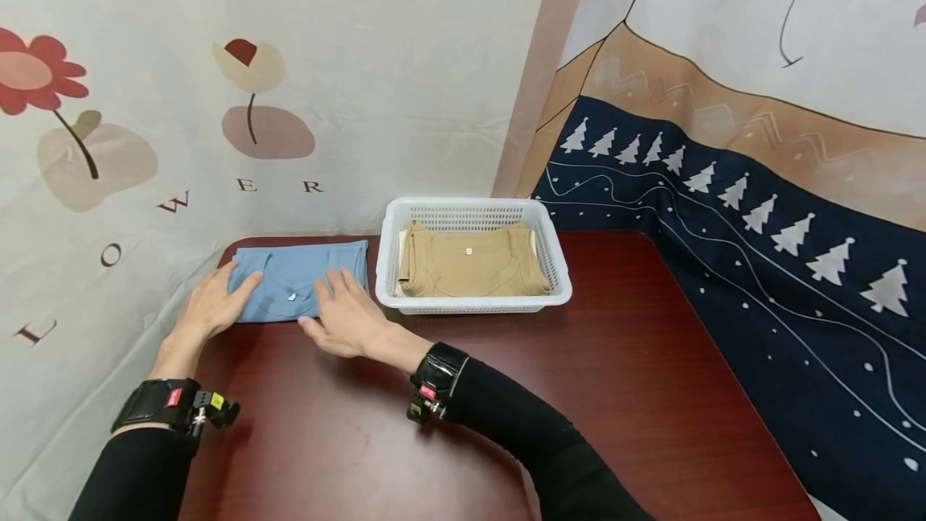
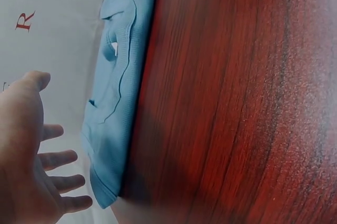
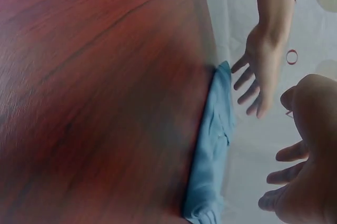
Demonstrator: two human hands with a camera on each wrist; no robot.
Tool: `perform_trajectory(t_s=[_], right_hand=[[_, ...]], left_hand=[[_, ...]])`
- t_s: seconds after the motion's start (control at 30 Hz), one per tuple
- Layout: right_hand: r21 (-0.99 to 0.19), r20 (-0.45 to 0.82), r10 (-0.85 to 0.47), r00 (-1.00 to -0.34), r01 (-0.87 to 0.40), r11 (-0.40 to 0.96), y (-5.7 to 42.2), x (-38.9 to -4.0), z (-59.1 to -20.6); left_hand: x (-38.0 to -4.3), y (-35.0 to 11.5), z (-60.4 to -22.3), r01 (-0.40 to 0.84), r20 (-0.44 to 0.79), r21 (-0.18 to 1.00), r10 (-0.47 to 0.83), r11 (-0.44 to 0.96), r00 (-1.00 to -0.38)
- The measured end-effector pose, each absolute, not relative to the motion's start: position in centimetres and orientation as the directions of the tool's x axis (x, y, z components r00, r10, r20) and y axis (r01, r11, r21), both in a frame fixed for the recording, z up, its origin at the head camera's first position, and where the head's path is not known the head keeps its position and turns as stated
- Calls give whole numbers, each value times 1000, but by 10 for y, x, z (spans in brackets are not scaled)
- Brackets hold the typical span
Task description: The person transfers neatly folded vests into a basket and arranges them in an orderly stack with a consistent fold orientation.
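A folded blue T-shirt lies at the far left of the table, its neckline and a small white label facing up. My left hand is at the shirt's left end, thumb and fingers spread apart. Over the shirt's right front part reaches my right hand, its fingers extended. In the left wrist view the left hand hovers beside the blue shirt with nothing in it. The right wrist view shows the right hand with loosely bent fingers and no object between them, apart from the shirt.
Right of the shirt stands a white plastic basket holding a folded tan shirt with lighter cloth under it. The reddish-brown wooden table stretches toward me. Printed curtains hang behind it and along its right side.
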State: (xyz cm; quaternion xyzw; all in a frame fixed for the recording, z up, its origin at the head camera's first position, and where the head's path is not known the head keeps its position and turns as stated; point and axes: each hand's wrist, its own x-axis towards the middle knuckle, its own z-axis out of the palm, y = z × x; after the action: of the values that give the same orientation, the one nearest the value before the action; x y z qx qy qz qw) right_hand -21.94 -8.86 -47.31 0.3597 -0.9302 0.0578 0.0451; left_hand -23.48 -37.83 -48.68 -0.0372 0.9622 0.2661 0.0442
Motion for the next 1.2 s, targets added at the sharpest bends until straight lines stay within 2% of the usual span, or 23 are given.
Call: perform_trajectory(t_s=[0.3,0.5,0.77,1.0,1.2], right_hand=[[-266,68,-514,-855,-512,817,-105,-227,-497],[-328,40,-363,-931,-356,875,-112,-239,-508],[-387,-12,-268,-963,-243,890,-115,-250,-512],[-516,-22,-132,-991,-102,851,-118,-258,-507],[-627,-64,-53,-997,-1,779,-119,-266,-505]], left_hand=[[-239,-384,-488,-132,-162,512,-56,849,-985],[-243,-385,-489,-167,-214,509,-64,845,-975],[-256,-392,-497,-216,-249,494,-101,842,-963],[-290,-429,-548,-272,-219,516,-181,812,-959],[-283,-426,-535,-360,-266,534,-252,765,-930]])
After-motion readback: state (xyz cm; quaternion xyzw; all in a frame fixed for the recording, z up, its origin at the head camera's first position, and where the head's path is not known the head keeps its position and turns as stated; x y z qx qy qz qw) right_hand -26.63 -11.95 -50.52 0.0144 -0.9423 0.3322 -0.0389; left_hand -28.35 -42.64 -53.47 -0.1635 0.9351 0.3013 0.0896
